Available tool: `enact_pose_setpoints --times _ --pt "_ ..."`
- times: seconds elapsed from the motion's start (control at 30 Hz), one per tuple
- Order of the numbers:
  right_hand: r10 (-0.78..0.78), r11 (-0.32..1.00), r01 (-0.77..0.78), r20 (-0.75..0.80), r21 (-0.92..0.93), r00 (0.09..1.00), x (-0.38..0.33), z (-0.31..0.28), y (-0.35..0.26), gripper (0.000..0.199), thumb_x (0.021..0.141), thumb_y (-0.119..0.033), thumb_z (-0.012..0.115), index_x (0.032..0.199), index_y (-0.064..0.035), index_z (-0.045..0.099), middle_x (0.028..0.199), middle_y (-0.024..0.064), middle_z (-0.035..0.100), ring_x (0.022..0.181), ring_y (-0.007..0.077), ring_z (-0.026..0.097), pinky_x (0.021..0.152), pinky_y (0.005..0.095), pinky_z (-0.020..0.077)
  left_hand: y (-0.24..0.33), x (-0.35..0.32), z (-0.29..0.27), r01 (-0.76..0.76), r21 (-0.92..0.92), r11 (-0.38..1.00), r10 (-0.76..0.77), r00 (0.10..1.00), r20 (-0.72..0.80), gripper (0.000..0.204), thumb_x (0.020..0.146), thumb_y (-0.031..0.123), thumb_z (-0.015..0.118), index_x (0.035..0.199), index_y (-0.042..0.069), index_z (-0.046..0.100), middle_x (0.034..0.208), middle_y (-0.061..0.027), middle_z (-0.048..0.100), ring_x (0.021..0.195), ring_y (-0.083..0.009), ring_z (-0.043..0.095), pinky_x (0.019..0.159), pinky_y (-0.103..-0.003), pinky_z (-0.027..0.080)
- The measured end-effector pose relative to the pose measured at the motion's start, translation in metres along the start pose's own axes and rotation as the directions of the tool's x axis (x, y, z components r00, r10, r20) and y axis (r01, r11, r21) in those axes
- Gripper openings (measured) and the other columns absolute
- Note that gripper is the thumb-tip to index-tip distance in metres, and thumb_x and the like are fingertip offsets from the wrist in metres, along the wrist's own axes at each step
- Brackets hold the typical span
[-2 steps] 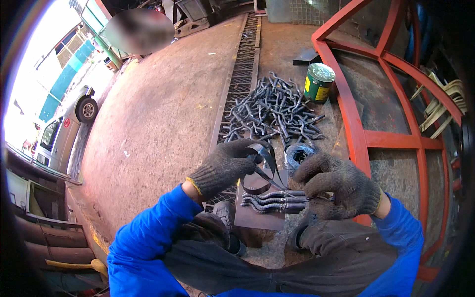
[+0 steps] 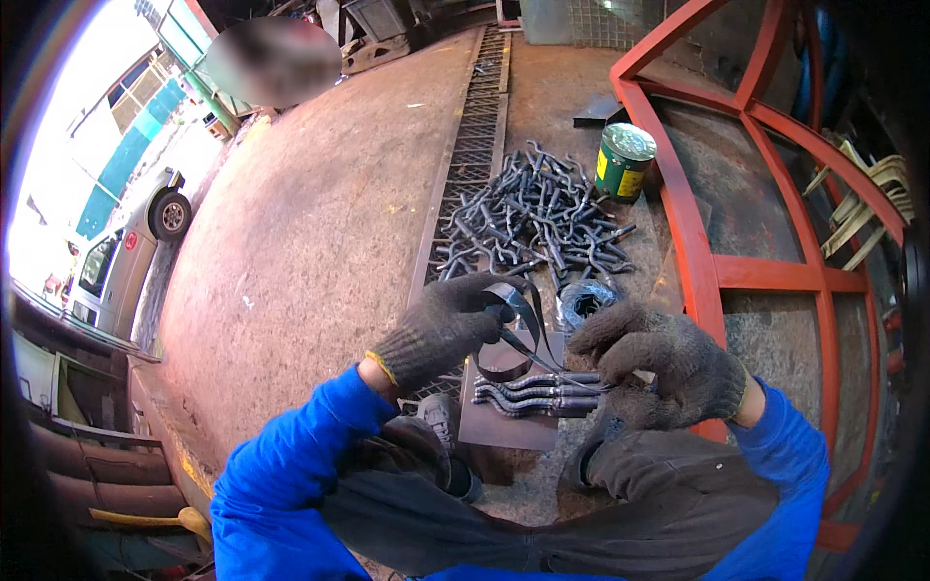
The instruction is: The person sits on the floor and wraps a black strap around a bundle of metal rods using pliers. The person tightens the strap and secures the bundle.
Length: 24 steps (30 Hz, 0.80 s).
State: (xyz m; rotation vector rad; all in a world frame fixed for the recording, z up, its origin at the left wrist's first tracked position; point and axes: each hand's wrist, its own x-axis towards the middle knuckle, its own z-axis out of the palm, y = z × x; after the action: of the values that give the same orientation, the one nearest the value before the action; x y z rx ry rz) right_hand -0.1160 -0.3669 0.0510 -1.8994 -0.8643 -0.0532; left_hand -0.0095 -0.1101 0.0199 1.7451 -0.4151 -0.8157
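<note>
My left hand (image 2: 441, 331), in a dark knitted glove, is closed on a looped black flat strap (image 2: 535, 321). One length of the strap slants down to my gloved right hand (image 2: 673, 373), whose fingers are curled and pinched around its end. A small pale spot shows between those fingers, too small to make out. Beneath the strap, several bent ribbed metal rods (image 2: 533, 397) lie side by side on a flat brown plate (image 2: 504, 433). Their right ends come close to my right hand.
Beyond my hands lies a heap of similar bent rods (image 2: 533, 208), partly over a floor grating (image 2: 481, 107). A clear plastic bag (image 2: 584, 302) sits at the heap's near edge. A green can (image 2: 625, 165) stands beside it. To the right is a red metal frame (image 2: 699, 252).
The fingers of my right hand have shifted very slightly. My left hand, the strap and the rods look the same.
</note>
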Motion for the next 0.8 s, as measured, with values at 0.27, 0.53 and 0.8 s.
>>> enact_pose_setpoints --times 0.27,0.53,0.8 --pt "0.499 0.601 -0.308 -0.045 0.737 0.866 -0.007 0.015 -0.004 0.022 0.095 -0.016 0.056 0.113 -0.007 0.048 0.097 0.0136 0.067 0.08 0.0188 0.066 0.069 0.0318 0.056 -0.01 0.0 0.021 -0.022 -0.14 0.99 0.013 0.998 -0.061 0.043 0.081 0.004 0.067 0.122 0.004 0.054 0.102 -0.0055 0.064 0.09 -0.0126 0.061 0.075 -0.028 0.053" --pt "0.827 0.516 -0.533 -0.229 0.67 0.513 0.008 0.024 0.023 0.022 0.099 -0.022 0.056 0.115 -0.0077 0.052 0.083 0.0033 0.061 0.061 0.0074 0.059 0.05 0.024 0.0508 -0.004 -0.016 0.046 -0.218 0.401 0.89 0.253 0.967 -0.037 0.055 0.077 0.001 0.062 0.131 0.006 0.052 0.098 -0.0092 0.064 0.082 -0.0138 0.061 0.073 -0.03 0.052" --pt "0.873 0.379 -0.748 0.059 0.545 0.485 0.007 0.025 0.022 0.026 0.098 -0.029 0.057 0.111 -0.0076 0.059 0.072 -0.0007 0.059 0.052 0.0059 0.055 0.043 0.0199 0.0423 -0.005 -0.013 0.052 -0.377 0.44 0.815 0.443 0.895 -0.053 0.059 0.077 -0.002 0.065 0.134 0.006 0.053 0.102 -0.0107 0.064 0.083 -0.0154 0.063 0.073 -0.029 0.052"
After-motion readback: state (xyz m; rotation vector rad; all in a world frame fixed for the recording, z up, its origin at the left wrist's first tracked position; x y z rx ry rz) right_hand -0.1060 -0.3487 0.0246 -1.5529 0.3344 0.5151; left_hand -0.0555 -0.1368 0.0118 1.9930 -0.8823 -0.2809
